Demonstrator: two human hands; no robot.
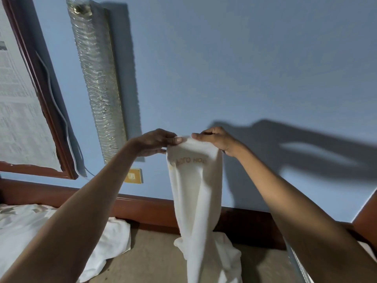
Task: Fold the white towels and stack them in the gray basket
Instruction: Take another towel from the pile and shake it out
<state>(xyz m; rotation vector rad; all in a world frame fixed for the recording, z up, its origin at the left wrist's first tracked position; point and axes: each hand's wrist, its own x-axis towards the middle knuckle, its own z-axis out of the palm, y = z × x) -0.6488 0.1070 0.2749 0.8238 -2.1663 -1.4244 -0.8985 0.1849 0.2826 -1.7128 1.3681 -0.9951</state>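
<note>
A white towel (195, 193) with faint gold lettering near its top hangs down in front of the blue wall. My left hand (157, 141) pinches its top edge at the left corner. My right hand (218, 139) grips the top edge at the right, close to the left hand. The towel's lower part bunches on the tan surface (155, 260) below. The gray basket is not in view.
More white cloth (40, 227) lies crumpled at the lower left. A wooden rail (146, 209) runs along the wall base. On the wall are a framed sheet (24, 111), a long glass lamp (98, 78) and a yellow switch plate (133, 175).
</note>
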